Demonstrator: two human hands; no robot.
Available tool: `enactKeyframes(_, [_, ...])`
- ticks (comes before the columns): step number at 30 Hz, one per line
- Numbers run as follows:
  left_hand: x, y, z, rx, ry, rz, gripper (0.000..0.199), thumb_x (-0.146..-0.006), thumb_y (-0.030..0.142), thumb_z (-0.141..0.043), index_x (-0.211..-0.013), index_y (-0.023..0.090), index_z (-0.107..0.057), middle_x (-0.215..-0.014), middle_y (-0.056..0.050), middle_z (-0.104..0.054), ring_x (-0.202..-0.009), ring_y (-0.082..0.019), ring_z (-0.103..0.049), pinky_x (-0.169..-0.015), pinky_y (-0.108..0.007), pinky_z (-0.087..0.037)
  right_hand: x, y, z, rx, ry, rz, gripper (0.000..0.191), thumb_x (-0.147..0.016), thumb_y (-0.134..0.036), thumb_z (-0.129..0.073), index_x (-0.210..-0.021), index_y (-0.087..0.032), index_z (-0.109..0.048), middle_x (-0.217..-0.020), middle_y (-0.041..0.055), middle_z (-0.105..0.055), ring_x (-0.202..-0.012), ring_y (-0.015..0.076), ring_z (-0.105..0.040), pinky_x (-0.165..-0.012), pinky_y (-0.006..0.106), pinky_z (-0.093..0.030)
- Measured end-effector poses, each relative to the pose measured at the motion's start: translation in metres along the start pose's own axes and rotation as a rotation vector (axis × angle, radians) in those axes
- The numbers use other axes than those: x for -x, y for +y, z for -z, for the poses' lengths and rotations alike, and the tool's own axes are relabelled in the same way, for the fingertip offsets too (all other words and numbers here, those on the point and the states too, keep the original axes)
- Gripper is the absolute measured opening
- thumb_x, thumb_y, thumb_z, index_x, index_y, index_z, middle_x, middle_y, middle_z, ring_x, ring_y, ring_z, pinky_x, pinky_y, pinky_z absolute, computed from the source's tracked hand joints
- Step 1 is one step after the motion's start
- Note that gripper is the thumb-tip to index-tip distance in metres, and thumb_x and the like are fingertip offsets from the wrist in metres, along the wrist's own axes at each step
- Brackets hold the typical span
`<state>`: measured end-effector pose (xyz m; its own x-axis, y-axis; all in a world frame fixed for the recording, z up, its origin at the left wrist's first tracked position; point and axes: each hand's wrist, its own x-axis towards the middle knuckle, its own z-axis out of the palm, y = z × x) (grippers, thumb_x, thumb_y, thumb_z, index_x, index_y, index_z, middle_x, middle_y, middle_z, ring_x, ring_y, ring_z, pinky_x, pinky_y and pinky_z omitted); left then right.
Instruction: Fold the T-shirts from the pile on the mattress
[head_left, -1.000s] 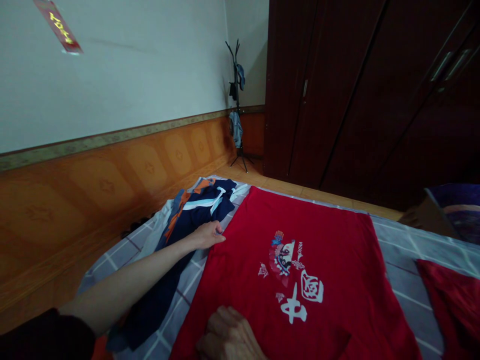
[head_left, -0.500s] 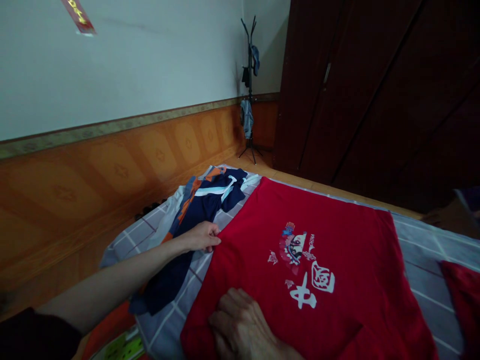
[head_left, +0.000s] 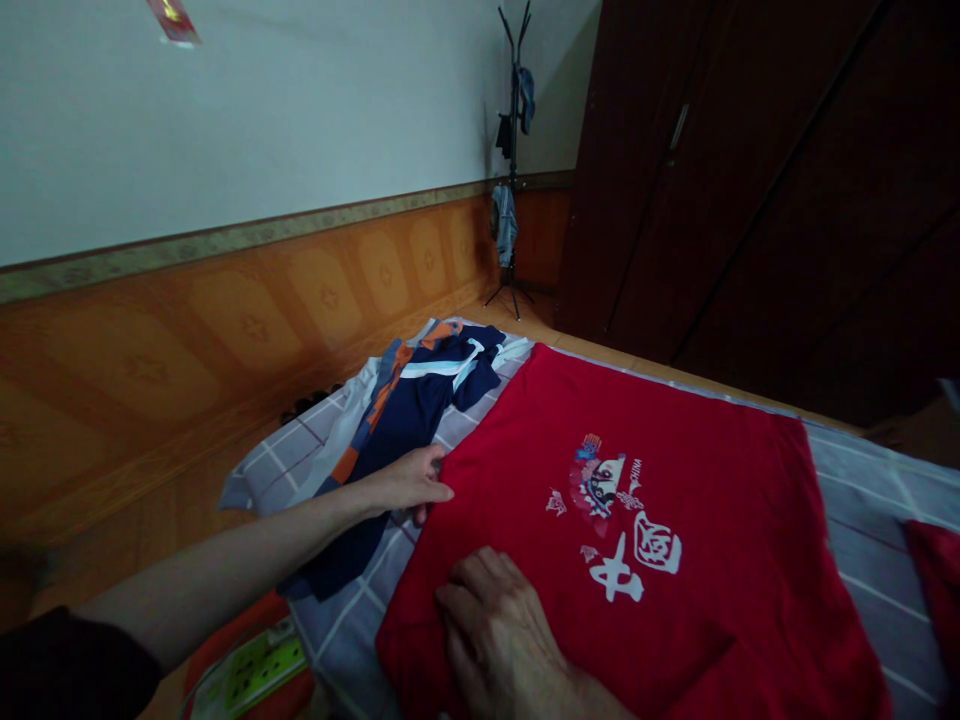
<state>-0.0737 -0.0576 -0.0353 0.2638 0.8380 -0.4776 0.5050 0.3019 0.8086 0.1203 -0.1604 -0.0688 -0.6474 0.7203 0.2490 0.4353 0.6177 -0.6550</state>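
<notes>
A red T-shirt (head_left: 720,480) with a white, blue and pink print lies spread out on a checked bedsheet (head_left: 345,640). My left hand (head_left: 416,482) is at the shirt's left edge, with thumb and fingers closed around the cloth there. Nearer to me, my right hand (head_left: 499,620) rests on the lower left part of the shirt. Its fingers are curled into the fabric, and the fingertips are partly hidden. Beneath my left forearm lies a navy garment (head_left: 420,405) with white and orange parts.
Another piece of red cloth (head_left: 934,575) lies at the right edge. A yellow-green item with dark holes (head_left: 262,665) is low at the left. Beyond the bed stand a coat rack (head_left: 514,150) with things hung on it and a dark wardrobe (head_left: 720,200).
The view has shifted a little, so the scene sits slightly differently. My left thumb and fingers look a bit more spread at the shirt's edge. My right hand stays on the T-shirt.
</notes>
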Motion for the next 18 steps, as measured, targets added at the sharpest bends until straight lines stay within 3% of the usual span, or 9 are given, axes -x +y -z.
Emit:
enactKeyframes(2, [0.003,-0.003,-0.002,0.042,-0.008,-0.004,0.045,-0.068,0.022,-0.064,-0.106,0.017,-0.040,-0.056,0.010,-0.056,-0.030,-0.005,-0.046,-0.031,-0.012,-0.028,0.001,0.000,0.000,-0.005,-0.002,-0.002,0.024,-0.076,-0.011,-0.050,-0.093,-0.022,-0.062,-0.094,0.0033,-0.059,-0.087,0.0199,-0.049,-0.083,0.035,-0.041])
enactKeyframes(5, [0.007,-0.006,-0.004,0.039,0.012,-0.003,0.045,-0.070,0.021,-0.064,-0.107,0.016,-0.039,-0.053,0.011,-0.053,-0.029,-0.004,-0.043,-0.030,-0.011,-0.027,0.001,-0.001,0.002,0.016,0.039,-0.050,0.022,-0.076,-0.009,-0.050,-0.089,-0.022,-0.062,-0.096,0.0040,-0.059,-0.089,0.0206,-0.049,-0.082,0.036,-0.041])
enactKeyframes(12, [0.034,-0.010,-0.013,-0.001,-0.118,0.018,0.066,-0.069,0.016,-0.066,-0.126,0.018,-0.034,-0.064,0.008,-0.057,-0.035,-0.006,-0.050,-0.033,-0.013,-0.035,-0.003,-0.004,0.007,0.070,0.064,-0.065,0.020,-0.074,-0.006,-0.051,-0.084,-0.019,-0.063,-0.091,0.0058,-0.060,-0.087,0.0217,-0.050,-0.081,0.038,-0.042])
enactKeyframes(18, [0.062,-0.014,-0.017,-0.035,-0.185,0.076,0.089,-0.068,0.019,-0.067,-0.141,0.019,-0.015,-0.065,0.009,-0.054,-0.039,-0.008,-0.051,-0.036,-0.015,-0.036,-0.005,0.001,0.008,0.108,0.169,-0.085,0.026,-0.075,-0.006,-0.050,-0.092,-0.017,-0.066,-0.102,0.0098,-0.060,-0.094,0.0241,-0.049,-0.083,0.040,-0.042])
